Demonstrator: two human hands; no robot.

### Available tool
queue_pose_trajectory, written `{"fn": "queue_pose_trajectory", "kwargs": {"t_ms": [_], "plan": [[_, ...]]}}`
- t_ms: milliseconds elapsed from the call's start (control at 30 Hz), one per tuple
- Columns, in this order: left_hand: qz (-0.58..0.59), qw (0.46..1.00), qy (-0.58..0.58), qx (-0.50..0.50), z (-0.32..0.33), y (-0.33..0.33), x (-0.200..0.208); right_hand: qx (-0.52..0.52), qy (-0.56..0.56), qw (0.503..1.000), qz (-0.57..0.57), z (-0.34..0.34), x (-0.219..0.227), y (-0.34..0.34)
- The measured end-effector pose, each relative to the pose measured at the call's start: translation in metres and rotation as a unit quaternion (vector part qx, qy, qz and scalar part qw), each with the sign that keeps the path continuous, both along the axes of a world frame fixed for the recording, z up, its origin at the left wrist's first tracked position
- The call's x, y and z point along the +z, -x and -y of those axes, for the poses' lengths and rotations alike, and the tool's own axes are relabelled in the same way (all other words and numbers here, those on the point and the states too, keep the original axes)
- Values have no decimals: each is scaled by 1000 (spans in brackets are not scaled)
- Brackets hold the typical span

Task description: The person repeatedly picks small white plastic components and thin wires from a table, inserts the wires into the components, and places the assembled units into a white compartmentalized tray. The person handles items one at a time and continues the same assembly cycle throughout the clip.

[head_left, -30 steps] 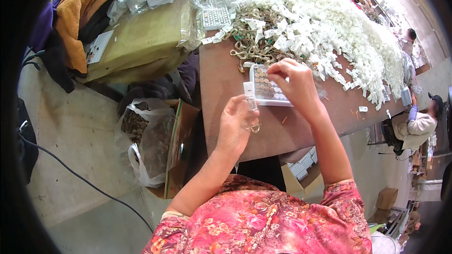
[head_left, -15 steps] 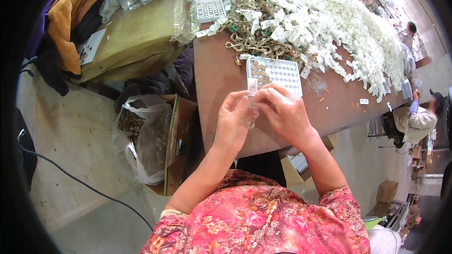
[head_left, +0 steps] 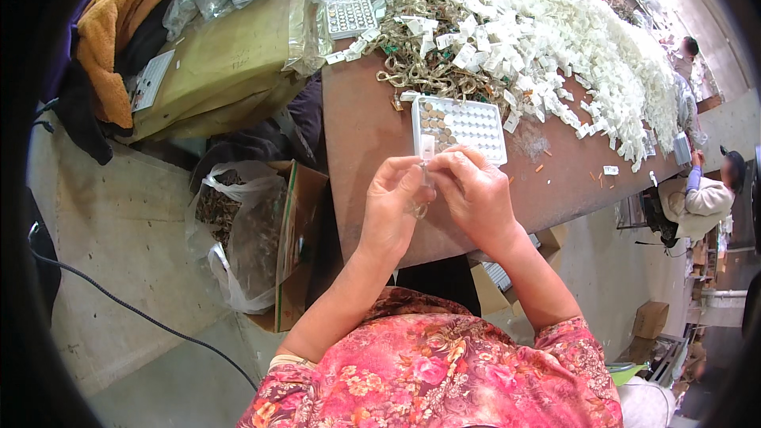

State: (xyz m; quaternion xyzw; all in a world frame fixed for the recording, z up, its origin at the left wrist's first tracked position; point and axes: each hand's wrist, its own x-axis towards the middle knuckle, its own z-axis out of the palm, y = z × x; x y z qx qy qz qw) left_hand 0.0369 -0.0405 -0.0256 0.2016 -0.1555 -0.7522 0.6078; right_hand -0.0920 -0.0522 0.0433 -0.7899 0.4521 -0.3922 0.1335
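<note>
My left hand point(head_left: 392, 200) is closed in a pinch around a small metal keychain-like piece, whose ring point(head_left: 420, 210) hangs below the fingers. A small white tag point(head_left: 427, 147) stands up above the fingertips. My right hand point(head_left: 478, 196) is closed too, its thumb and fingertips meeting the left ones at the tag's lower end. Exactly what the right fingertips grip is hidden. Just beyond the hands lies a white tray point(head_left: 493, 120) with rows of round slots; brownish discs point(head_left: 433, 117) sit along its left side.
A large heap of white-tagged pieces point(head_left: 587, 55) covers the far table point(head_left: 365, 127), with metal clasps point(head_left: 428, 71) at its near edge. Another tray point(head_left: 351, 17) is at the far left. A carton point(head_left: 295, 269) with a plastic bag stands left. Other people work at right.
Both hands stay together over the table's near part. The right fingertips have shifted slightly around the tag's base, and the tag sits a little lower. The tray has not been moved.
</note>
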Motion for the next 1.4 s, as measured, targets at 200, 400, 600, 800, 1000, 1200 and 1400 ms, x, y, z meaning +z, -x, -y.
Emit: {"fn": "queue_pose_trajectory", "kwargs": {"t_ms": [200, 400, 600, 800, 1000, 1200, 1400], "plan": [[43, 999, 9, -15, -1, 0, 3, 33, -57, 998, -13, 0, 9, 9], [45, 999, -1, -17, -1, 0, 3, -26, -57, 997, 44, -10, 1, 3], [39, 999, 1, -10, -2, 0, 1, -55, -33, 994, 84, -11, -11, -2], [121, 992, -2, 22, -4, 5, 2, -36, -11, 999, -21, -10, -3, 4], [160, 986, 11, 40, -2, 9, 5, -8, -46, 993, -109, -4, 5, 10], [110, 994, -11, 21, -1, 6, 7, -85, 9, 996, -39, 22, 4, 32], [54, 999, -1, 8, -1, 3, 6, -96, -176, 975, -101, 60, -4, 63]]}}
